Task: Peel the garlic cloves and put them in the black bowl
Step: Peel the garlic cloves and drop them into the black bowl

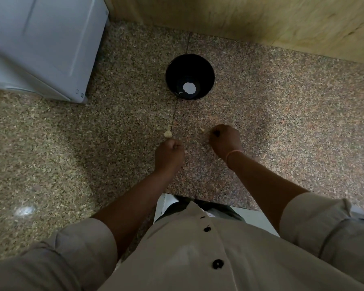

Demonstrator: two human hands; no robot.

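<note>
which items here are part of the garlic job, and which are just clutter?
Job: garlic bulb, pale garlic piece, black bowl, left hand, right hand.
Lying about: white appliance, pink wristband.

**Counter layout as found**

The bowl (189,77) stands on the counter (292,122), centre rear. An appliance (40,45) sits at rear left, and a wall panel (250,19) runs behind. A garlic bulb (168,133) lies before the bowl, the left hand (170,153) just in front of it. The right hand (225,139) lies to the right, apart.
</note>
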